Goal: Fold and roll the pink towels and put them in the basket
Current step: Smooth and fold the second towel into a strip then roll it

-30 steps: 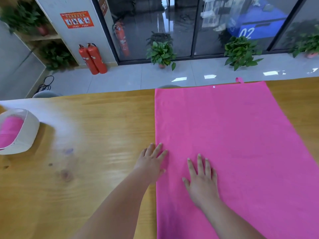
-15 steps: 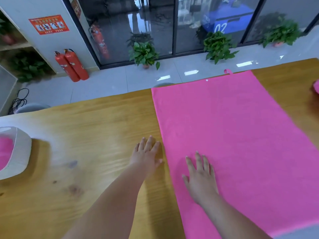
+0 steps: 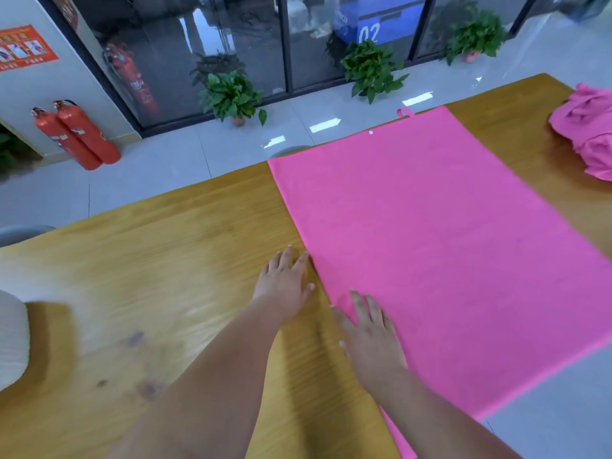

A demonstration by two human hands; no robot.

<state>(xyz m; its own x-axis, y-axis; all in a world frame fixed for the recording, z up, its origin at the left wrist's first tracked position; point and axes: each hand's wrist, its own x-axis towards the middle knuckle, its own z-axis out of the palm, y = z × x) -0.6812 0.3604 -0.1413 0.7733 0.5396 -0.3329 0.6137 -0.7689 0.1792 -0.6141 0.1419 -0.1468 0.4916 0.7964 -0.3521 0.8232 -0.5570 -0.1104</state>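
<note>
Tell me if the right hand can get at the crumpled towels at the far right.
Probably, with a stretch: the right hand lies flat on the spread towel, and only towel and bare table lie between it and the crumpled towels.

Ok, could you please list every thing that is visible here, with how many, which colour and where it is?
spread towel: 1, pink, flat on the table, right of centre
crumpled towels: a heap, count unclear, pink, far right of the table
basket: 1, white, left edge of the table, mostly cut off
table: 1, light wood, under all of these
fire extinguishers: 2, red, on the floor by the left wall
potted plants: 3, green, on the floor along the glass wall
sign: 1, red, on the left wall
left hand: 1, flat on the table, beside the spread towel's left edge
right hand: 1, flat on the spread towel, near that same edge
</note>
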